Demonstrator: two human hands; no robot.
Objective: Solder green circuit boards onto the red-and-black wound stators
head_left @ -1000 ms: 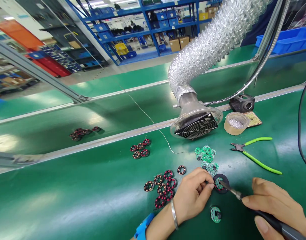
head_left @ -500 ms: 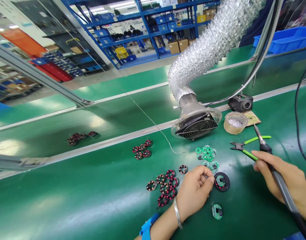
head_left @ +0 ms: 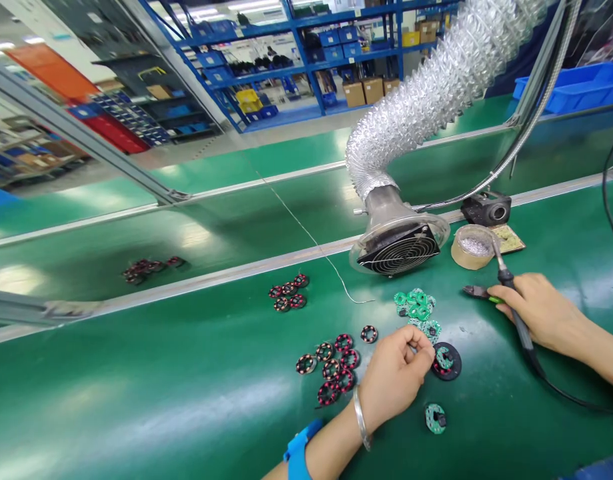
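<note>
My right hand [head_left: 541, 307] grips a soldering iron [head_left: 521, 325], whose tip reaches the right rim of a round tub of bright metal shavings [head_left: 472, 247]. Diagonal cutters [head_left: 479, 292] lie under that hand, their green handles mostly hidden. My left hand [head_left: 399, 370] is closed in a pinch at the left edge of a black disc [head_left: 453, 371]; what lies between the fingertips is hidden. On the disc sits a small green circuit board [head_left: 444, 359] over a coil ring with red windings. A loose round circuit board [head_left: 435, 419] lies nearer me.
Several wound coil rings [head_left: 331, 370] lie left of my left hand, with another cluster [head_left: 289, 291] farther back. Green circuit boards [head_left: 417, 305] are piled beyond it. A fume extractor hood [head_left: 401, 250] hangs behind, near a thin solder wire [head_left: 331, 263] and a black stand [head_left: 486, 208].
My right hand has moved away from me and over the cutters, bringing the iron's tip to the tub. My left hand stays by the disc. The view has shifted slightly.
</note>
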